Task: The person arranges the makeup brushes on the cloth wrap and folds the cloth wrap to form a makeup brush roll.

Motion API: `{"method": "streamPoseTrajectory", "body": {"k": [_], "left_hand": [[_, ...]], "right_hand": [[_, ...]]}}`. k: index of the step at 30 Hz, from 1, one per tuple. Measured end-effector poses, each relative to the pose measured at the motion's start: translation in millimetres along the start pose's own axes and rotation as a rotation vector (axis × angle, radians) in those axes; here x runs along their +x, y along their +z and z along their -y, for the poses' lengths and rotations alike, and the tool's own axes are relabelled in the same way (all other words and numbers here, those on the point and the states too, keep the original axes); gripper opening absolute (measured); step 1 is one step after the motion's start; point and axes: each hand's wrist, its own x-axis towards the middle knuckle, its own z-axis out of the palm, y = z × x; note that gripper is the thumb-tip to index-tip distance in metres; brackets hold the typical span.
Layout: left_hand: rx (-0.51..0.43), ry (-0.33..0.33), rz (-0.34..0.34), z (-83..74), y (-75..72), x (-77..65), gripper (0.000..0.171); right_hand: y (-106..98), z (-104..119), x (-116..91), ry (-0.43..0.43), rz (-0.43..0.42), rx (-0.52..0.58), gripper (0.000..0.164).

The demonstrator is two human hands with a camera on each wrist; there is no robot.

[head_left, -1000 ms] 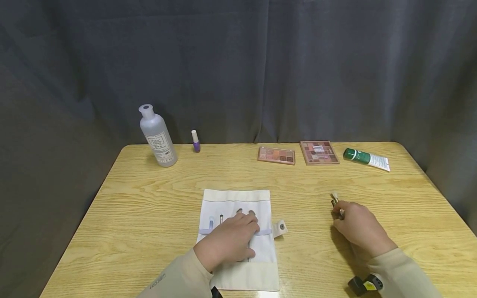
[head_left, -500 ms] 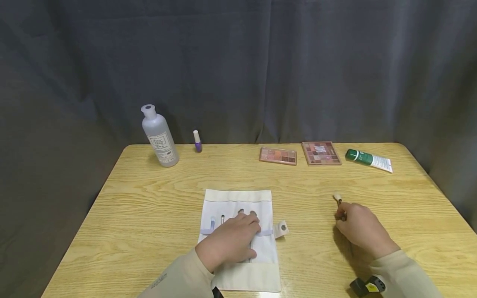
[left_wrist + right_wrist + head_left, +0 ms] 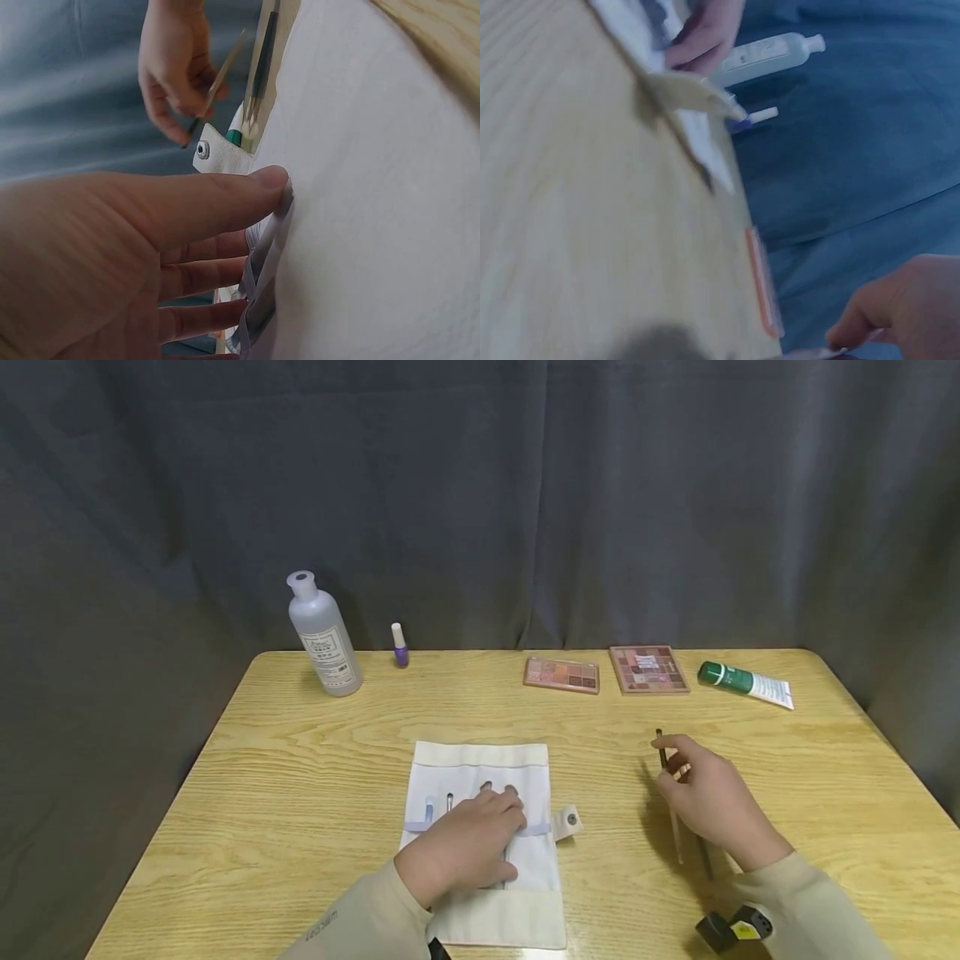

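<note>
My left hand (image 3: 468, 839) rests over a white cloth brush roll (image 3: 517, 914), its fingers laid across the makeup brushes (image 3: 486, 787) tucked under a lilac strap (image 3: 534, 829). In the left wrist view the thumb (image 3: 247, 187) touches the cloth, with the fingers stretched out behind it. Right of the roll, my right hand (image 3: 708, 793) pinches a slim makeup brush (image 3: 677, 839) between thumb and fingers, dark end up and pale end down. Another dark-handled brush (image 3: 703, 857) lies on the table beneath that hand, partly hidden by it.
Along the back edge stand a plastic bottle (image 3: 325, 643) and a purple nail polish bottle (image 3: 401, 652). Two eyeshadow palettes (image 3: 562, 674) and a green-capped tube (image 3: 746, 683) lie to their right. A snap tab (image 3: 567, 822) sticks out from the roll.
The right hand has picked up a slim brush from the table and shifted slightly left, with the brush now slanting through its fingers. The left hand has stayed on the roll.
</note>
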Motion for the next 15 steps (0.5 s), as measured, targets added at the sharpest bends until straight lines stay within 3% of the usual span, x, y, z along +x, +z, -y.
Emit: {"method": "streamPoseTrajectory", "body": {"k": [8, 15], "left_hand": [[0.008, 0.007, -0.012, 0.5, 0.8, 0.4, 0.050], [0.003, 0.005, -0.006, 0.2, 0.7, 0.4, 0.051]], "right_hand": [[-0.3, 26.2, 12.9, 0.020, -0.044, 0.209, 0.070], [8.4, 51.8, 26.7, -0.031, -0.085, 0.440, 0.078]]}}
